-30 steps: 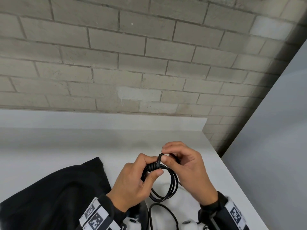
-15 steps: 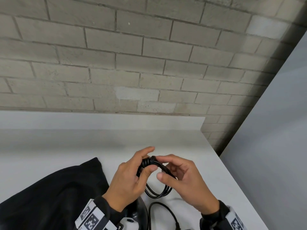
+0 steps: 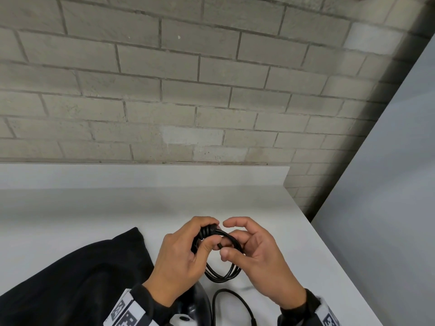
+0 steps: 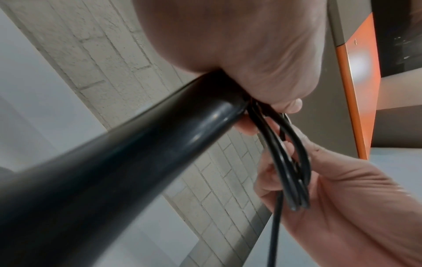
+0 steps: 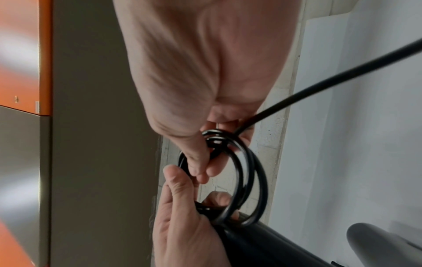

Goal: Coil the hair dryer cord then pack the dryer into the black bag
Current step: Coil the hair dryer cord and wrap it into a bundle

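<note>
A black cord coil (image 3: 223, 272) hangs between my hands above the white table (image 3: 94, 220). My left hand (image 3: 209, 235) grips the coil's top, where the cord is wound tight round the loops. My right hand (image 3: 229, 243) pinches the cord on the coil's right side, index finger raised. In the left wrist view the left hand (image 4: 269, 101) holds the dryer handle (image 4: 114, 162) end together with the cord loops (image 4: 294, 171). The right wrist view shows thumb and fingers (image 5: 198, 166) pinching the coil (image 5: 248, 180). The black dryer (image 3: 197, 300) lies below my left wrist. The black bag (image 3: 70, 278) lies at lower left.
A loose run of cord (image 3: 235, 304) curls on the table near the front edge. A brick wall (image 3: 211, 90) stands behind the table, and a grey panel (image 3: 388, 208) lies beyond the table's right edge. An orange-edged cabinet (image 4: 356, 90) shows in the wrist views.
My right hand left the top of the coil, dropped to its right side, and now pinches the cord there. The left hand kept its hold on the wound top.
</note>
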`<state>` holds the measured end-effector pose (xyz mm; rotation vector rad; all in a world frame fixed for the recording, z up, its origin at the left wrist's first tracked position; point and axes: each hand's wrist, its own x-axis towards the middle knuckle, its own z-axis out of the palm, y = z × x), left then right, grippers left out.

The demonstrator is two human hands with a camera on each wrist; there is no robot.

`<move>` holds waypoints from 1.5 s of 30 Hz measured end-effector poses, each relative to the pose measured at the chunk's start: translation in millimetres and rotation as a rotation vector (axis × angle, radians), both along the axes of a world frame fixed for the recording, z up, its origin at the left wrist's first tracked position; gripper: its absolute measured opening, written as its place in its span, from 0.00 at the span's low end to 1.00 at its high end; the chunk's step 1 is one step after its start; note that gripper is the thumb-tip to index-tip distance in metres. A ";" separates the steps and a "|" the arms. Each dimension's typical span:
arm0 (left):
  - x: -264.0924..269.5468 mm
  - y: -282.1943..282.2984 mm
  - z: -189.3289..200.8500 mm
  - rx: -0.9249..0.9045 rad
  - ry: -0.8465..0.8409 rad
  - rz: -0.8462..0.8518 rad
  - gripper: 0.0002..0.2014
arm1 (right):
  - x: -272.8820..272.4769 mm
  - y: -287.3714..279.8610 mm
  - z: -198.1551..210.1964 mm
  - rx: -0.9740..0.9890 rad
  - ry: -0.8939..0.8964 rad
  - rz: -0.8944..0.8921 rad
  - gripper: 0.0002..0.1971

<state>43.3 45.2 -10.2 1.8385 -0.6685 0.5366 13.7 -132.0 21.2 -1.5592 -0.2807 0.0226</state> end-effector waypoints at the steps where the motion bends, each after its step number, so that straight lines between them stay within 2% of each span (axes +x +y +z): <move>1: -1.4 -0.9 -0.3 -0.027 0.018 -0.007 0.10 | 0.2 0.8 -0.6 -0.007 -0.001 -0.004 0.20; 5: -6.8 -7.9 -0.1 -0.118 0.086 -0.014 0.11 | -2.6 3.9 -1.5 -0.040 -0.035 -0.067 0.19; 8: -7.0 -11.7 0.2 -0.137 0.116 0.026 0.11 | -9.9 10.9 -10.5 -0.122 -0.104 -0.197 0.22; 10: -5.8 -11.9 -0.2 -0.143 0.125 0.070 0.13 | -14.6 16.0 -22.3 -0.306 -0.276 -0.426 0.26; 12: -4.8 -11.8 -0.7 -0.161 0.138 0.099 0.13 | -17.1 17.9 -34.8 -0.443 -0.529 -0.639 0.21; 15: -5.4 -11.4 -0.6 -0.153 0.129 0.125 0.13 | -17.3 23.7 -50.2 -0.604 -0.744 -0.670 0.10; 17: -6.4 -12.1 -0.2 -0.134 0.126 0.134 0.13 | -16.2 27.6 -53.7 -0.725 -0.723 -0.659 0.12; 19: -7.3 -13.0 -0.6 -0.122 0.127 0.143 0.14 | -13.5 31.9 -49.4 -0.843 -0.635 -0.637 0.16; 21: -8.1 -14.1 -1.0 -0.095 0.120 0.150 0.14 | -11.4 36.2 -44.6 -0.919 -0.533 -0.620 0.15; 22: -8.1 -14.5 -1.0 -0.078 0.114 0.153 0.14 | -10.6 37.0 -42.9 -0.910 -0.478 -0.615 0.11; 24: -7.0 -13.3 -1.7 -0.057 0.090 0.162 0.13 | -11.0 35.5 -35.0 -0.776 -0.300 -0.535 0.05; 28: -3.0 -7.0 -3.6 -0.059 0.053 0.161 0.15 | -11.6 14.4 -5.5 -0.468 0.162 -0.170 0.10; 31: -4.1 -6.9 -2.8 -0.079 0.040 0.152 0.16 | -10.6 -0.4 17.9 -0.040 0.378 0.082 0.11; 33: -5.6 -9.5 -1.5 -0.086 0.031 0.145 0.14 | -9.9 -6.8 27.3 0.204 0.484 0.143 0.14; 36: -5.8 -10.5 -1.7 -0.122 0.041 0.141 0.16 | -8.6 -12.6 26.5 0.294 0.439 0.180 0.15; 39: -3.9 -8.3 -3.0 -0.160 0.077 0.143 0.17 | -15.1 -14.0 16.7 0.095 0.241 0.162 0.15; 42: -3.5 -6.7 -3.8 -0.131 0.086 0.164 0.14 | -27.1 -6.7 -4.6 -0.104 0.118 0.050 0.12; 45: -3.2 -8.3 -3.8 -0.113 0.076 0.160 0.16 | -34.7 -2.5 -23.3 -0.082 0.064 -0.079 0.11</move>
